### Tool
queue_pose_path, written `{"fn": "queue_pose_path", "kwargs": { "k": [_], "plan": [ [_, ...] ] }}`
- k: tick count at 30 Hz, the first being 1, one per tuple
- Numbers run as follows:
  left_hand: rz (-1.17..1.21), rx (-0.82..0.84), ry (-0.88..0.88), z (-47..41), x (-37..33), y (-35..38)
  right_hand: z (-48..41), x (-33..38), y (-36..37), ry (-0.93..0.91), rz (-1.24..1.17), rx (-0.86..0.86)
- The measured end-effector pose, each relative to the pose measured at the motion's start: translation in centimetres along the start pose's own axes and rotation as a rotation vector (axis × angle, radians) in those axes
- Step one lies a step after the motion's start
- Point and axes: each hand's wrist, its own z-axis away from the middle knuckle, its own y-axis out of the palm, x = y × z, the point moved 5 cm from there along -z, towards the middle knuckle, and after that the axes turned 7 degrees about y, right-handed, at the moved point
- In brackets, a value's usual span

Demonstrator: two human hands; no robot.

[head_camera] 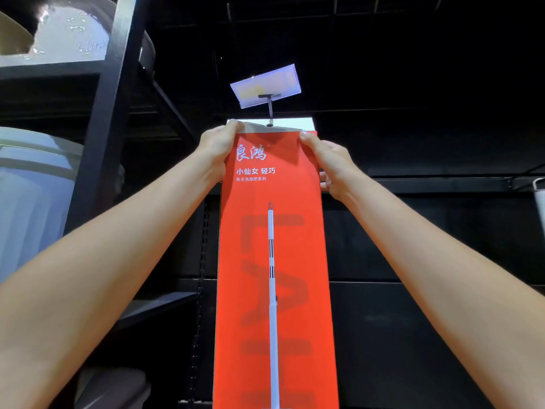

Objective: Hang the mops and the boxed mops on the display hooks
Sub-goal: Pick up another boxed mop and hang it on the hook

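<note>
A dark display wall [413, 84] of black panels and wire grid fills the view, dim enough that little detail shows in it. At the left edge a black shelf frame [103, 113] carries pale plastic bins [32, 202], one above and one below its shelf board. From the wall near the top centre a display hook [269, 112] juts forward, with a clear price tag holder [265, 85] tilted at its front end. A tall red boxed mop [274, 276] is held upright in the middle, its printed front showing white characters and a picture of a white mop pole; its white top flap [277, 125] sits right at the hook, and whether the hook passes through the flap cannot be told. The left hand [218, 149] grips the box's upper left corner, fingers [234, 125] curled over the top edge and closed on the cardboard. The right hand [330, 163] clamps the upper right edge, thumb on the front and the other fingers wrapped behind. At the right edge a pale object [539, 202] hangs, only partly visible.
</note>
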Motion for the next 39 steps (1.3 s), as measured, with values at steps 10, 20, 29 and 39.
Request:
{"fn": "queue_pose_path", "kwargs": {
  "k": [10, 20, 29, 39],
  "plan": [
    [-0.002, 0.032, -0.040, -0.7, 3.1, 0.2, -1.1, -2.7, -0.3, 0.053, 0.026, -0.014],
    [-0.119, 0.212, 0.129, 0.8, 7.5, -1.0, -1.4, -5.6, 0.4, 0.032, 0.009, -0.022],
    [-0.079, 0.380, -0.078, 6.3, 15.4, -2.4, 2.3, -13.7, -0.7, 0.206, 0.109, 0.117],
    [-0.244, 0.240, -0.099, 5.1, 18.3, -1.9, 1.0, -15.6, -0.6, 0.199, 0.136, -0.024]
  ]
}}
